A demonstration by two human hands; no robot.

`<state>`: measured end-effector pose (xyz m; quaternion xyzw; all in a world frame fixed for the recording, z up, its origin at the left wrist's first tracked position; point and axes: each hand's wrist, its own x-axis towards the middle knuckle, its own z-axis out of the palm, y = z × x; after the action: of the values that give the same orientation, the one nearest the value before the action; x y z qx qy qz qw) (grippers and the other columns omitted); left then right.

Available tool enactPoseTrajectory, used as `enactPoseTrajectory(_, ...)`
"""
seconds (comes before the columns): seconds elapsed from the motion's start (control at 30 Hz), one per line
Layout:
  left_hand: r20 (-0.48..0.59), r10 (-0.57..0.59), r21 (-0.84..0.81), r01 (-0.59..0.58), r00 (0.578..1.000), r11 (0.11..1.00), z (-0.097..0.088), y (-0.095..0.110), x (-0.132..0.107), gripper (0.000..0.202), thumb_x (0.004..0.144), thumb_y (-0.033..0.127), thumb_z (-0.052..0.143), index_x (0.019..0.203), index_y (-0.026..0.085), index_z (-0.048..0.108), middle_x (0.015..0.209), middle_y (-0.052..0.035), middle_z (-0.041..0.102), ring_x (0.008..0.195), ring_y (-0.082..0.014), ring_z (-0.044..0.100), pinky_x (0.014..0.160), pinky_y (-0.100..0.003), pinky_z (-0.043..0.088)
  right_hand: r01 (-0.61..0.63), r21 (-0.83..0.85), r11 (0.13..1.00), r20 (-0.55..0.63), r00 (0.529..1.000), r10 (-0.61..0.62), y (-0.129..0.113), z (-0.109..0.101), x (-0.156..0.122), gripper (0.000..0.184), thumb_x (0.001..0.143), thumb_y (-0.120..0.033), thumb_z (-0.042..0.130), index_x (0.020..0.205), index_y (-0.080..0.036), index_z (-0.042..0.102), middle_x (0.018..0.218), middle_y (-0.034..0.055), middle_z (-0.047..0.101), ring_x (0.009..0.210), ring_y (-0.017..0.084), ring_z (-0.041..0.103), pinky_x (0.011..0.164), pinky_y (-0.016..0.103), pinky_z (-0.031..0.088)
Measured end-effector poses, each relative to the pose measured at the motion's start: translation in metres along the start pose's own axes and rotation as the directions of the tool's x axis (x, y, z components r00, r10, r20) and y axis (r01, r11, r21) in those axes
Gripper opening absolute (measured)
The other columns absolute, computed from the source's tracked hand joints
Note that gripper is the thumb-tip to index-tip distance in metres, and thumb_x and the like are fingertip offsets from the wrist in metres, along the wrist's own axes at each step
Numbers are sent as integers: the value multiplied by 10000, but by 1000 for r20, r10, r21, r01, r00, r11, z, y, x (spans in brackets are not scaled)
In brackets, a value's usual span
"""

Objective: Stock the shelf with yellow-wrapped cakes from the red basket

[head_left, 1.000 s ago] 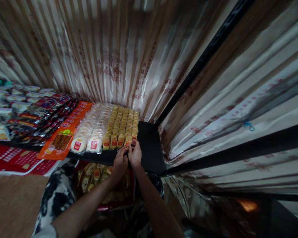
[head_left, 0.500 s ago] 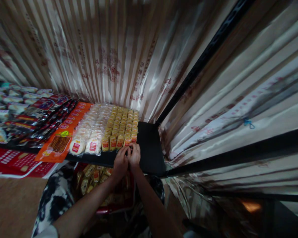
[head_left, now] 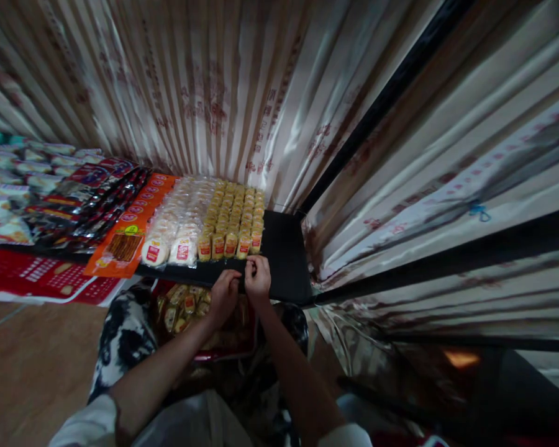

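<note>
Rows of small yellow-wrapped snack packs (head_left: 230, 220) with red and white labels stand on the black shelf (head_left: 286, 254). My right hand (head_left: 258, 277) is at the front end of the rightmost rows, fingers curled together at the shelf edge; whether it touches a pack or holds one is hidden. Slightly lower and to the left, my left hand (head_left: 225, 294) has its fingers bent inward over the shelf's front edge, apart from the right hand. What lies inside its fingers does not show. Below, between my knees, a red container (head_left: 233, 355) holds more loose yellow-wrapped packs (head_left: 181, 307).
Left of the yellow rows lie clear-wrapped round white snacks (head_left: 177, 223), an orange packet (head_left: 121, 245), dark packets (head_left: 84, 202) and white bags (head_left: 9, 186). A printed curtain (head_left: 205, 81) hangs behind, and a black frame post (head_left: 354, 143) slants on the right.
My hands have drawn apart from each other, the left one shifting a little left and down. The whole view has tilted, so the shelf sits higher in the picture.
</note>
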<state>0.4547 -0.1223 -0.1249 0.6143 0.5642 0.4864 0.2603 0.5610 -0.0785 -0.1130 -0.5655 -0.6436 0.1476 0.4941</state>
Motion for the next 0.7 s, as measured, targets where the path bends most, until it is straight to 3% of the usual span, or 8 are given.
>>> enactPoseTrajectory(0.1, 90, -40, 13, 39, 995, 999, -16, -6, -32, 234, 789, 118, 405, 824, 189, 625, 837, -41, 649, 819, -152, 604, 771, -275, 485, -14, 30, 999, 71, 997, 12, -10, -17, -29, 194, 883, -256, 428, 887, -180, 606, 839, 56, 612, 735, 147, 577, 671, 252, 478)
enactPoseTrajectory(0.17, 212, -142, 77, 128, 967, 989, -23, -17, -53, 234, 780, 115, 417, 834, 183, 634, 850, -52, 658, 836, -168, 608, 789, -291, 473, -22, 39, 999, 201, 979, 13, -12, -24, -54, 193, 889, -273, 436, 902, -189, 609, 844, 53, 653, 788, 156, 609, 744, 271, 487)
enactPoseTrajectory(0.27, 407, -368, 272, 274, 836, 923, -28, -39, -79, 221, 739, 124, 495, 872, 182, 662, 939, -89, 681, 905, -205, 623, 844, -313, 455, -31, -19, 999, 485, 874, 36, -3, -22, -92, 190, 858, -211, 450, 906, -205, 633, 866, 50, 691, 819, 176, 638, 769, 304, 500)
enactPoseTrajectory(0.3, 440, -434, 338, 303, 786, 891, -28, -47, -86, 218, 712, 120, 527, 863, 186, 670, 946, -97, 689, 926, -221, 627, 867, -324, 448, -24, -61, 998, 566, 823, 54, 2, -19, -103, 189, 814, -168, 479, 890, -215, 645, 855, 42, 700, 808, 183, 643, 767, 315, 504)
enactPoseTrajectory(0.37, 457, -511, 414, 334, 728, 847, -29, -58, -96, 213, 667, 97, 554, 815, 181, 681, 893, -116, 704, 921, -258, 640, 884, -361, 443, -1, -117, 993, 658, 749, 78, 13, -11, -123, 228, 714, -81, 522, 809, -229, 666, 832, 29, 707, 789, 191, 648, 756, 315, 507)
enactPoseTrajectory(0.5, 439, -537, 440, 349, 720, 827, -31, -65, -108, 262, 651, 81, 551, 854, 162, 696, 945, -153, 710, 968, -289, 639, 911, -384, 432, -33, -131, 991, 638, 763, 110, 29, -1, -146, 235, 547, -1, 560, 634, -202, 646, 728, 44, 684, 678, 197, 634, 666, 291, 497)
enactPoseTrajectory(0.7, 405, -541, 426, 371, 737, 825, -34, -63, -110, 303, 745, 145, 504, 990, 139, 682, 1066, -156, 689, 1051, -261, 617, 938, -350, 422, -110, 1, 994, 586, 805, 88, 29, 3, -150, 234, 499, 10, 560, 571, -202, 629, 693, 61, 673, 767, 259, 646, 774, 381, 490)
